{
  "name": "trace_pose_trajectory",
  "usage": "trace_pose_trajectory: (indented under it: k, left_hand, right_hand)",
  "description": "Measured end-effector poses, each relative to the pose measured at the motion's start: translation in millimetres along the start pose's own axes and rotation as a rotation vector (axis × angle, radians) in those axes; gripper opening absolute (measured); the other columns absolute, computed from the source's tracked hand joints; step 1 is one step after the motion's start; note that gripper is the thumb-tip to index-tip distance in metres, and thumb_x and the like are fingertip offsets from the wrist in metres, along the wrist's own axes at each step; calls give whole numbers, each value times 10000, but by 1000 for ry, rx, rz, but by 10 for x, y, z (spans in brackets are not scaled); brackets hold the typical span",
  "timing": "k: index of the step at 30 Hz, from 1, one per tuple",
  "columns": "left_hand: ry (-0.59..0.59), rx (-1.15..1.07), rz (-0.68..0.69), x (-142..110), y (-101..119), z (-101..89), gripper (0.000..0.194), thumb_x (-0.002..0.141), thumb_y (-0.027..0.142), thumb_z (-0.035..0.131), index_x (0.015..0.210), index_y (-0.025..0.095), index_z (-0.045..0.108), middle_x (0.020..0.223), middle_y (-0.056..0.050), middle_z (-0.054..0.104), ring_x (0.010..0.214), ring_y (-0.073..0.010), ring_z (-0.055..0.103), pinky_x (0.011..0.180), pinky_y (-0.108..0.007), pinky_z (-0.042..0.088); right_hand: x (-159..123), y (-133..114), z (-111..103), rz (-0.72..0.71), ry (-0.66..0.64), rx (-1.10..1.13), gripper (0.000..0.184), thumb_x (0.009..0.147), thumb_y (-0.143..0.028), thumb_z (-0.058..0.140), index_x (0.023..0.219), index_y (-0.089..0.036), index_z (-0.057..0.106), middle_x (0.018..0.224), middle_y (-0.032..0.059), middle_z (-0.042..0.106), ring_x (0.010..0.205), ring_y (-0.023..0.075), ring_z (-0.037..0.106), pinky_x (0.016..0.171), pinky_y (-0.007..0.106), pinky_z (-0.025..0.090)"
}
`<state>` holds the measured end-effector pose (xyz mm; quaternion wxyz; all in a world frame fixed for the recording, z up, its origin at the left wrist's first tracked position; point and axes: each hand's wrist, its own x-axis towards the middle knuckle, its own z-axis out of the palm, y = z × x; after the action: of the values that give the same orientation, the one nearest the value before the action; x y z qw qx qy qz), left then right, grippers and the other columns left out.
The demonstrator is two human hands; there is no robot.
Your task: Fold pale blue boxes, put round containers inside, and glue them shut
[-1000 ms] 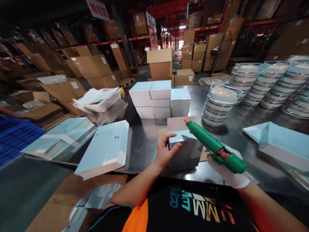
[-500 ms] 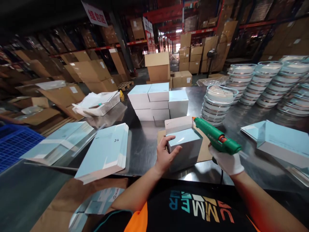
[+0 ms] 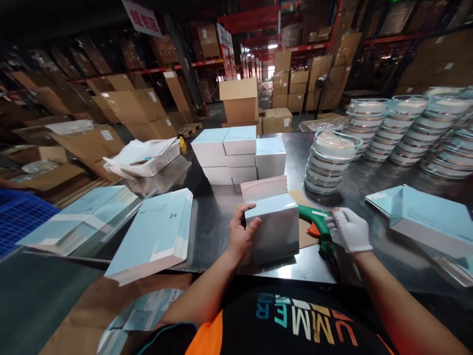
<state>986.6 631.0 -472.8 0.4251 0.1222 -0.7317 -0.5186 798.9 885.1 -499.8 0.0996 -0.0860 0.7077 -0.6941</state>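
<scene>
Green glue gun (image 3: pixel 324 226) lowered from the box's raised flap (image 3: pixel 264 187).
Held up in the gloved right hand (image 3: pixel 349 230) before, with its nozzle at the flap, it is now down beside the box (image 3: pixel 275 229), its orange trigger in sight and its front end hidden; the hand's fingers have moved to its rear end, contact unclear. The box and left hand (image 3: pixel 242 234) have shifted slightly left.

Holding a glossy box with a pale-blue top (image 3: pixel 275 229) by its left side, with the bare left hand (image 3: pixel 242 232). Bending the fingers of the white-gloved right hand (image 3: pixel 348 230) at the green glue gun with an orange trigger (image 3: pixel 318 217), perhaps touching. Facing stacked white, blue-topped boxes (image 3: pixel 231 155) and columns of round clear containers (image 3: pixel 327 165) across the dark metal counter (image 3: pixel 218 222).
</scene>
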Motion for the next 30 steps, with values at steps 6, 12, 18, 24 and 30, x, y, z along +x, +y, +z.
trace_pose_trajectory:
  k: [6,12,18,24,30]
  left_hand:
    - [-87,-21,-9,-16,-58,42,665,818,794,793,1120,202,756,1046,-89,762,919,-250,705,815,-343,550]
    - [-152,40,74,-13,-151,-17,674,852,837,726,1101,212,694,1266,-163,712,1234,-332,679,1065,-469,531]
    - [-68,-154,183,47,-181,-16,604,825,701,870,1115,245,600,1182,-119,742,1237,-303,726,1108,-506,547]
    - [-447,-45,370,266,-46,-242,331,963,569,784,1103,273,831,1220,-128,803,1377,-342,674,1189,-605,521]
    - [-521,-11,384,283,31,-269,274,997,518,761,1081,272,847,1163,-120,841,1317,-325,720,1135,-598,574]
  right_hand:
    - [-71,-446,814,-167,-402,14,608,848,-550,699,1352,-211,681,1443,134,713,1372,334,642,1189,500,521]
    - [-54,-419,924,-296,-471,-22,412,885,-457,690,1225,-224,682,1264,89,763,1227,294,696,1130,455,548]
    - [-1,-234,622,-665,-613,-88,487,814,-444,931,1179,-239,681,1632,179,560,1505,342,568,1237,529,479]
    - [-144,-336,581,-777,-765,-119,302,1041,-271,710,1329,-348,764,1638,100,581,1514,277,577,1231,494,510]
    - [-179,-410,574,-910,-757,-183,453,1025,-159,681,1376,-436,754,1551,36,666,1483,266,598,1267,529,472]
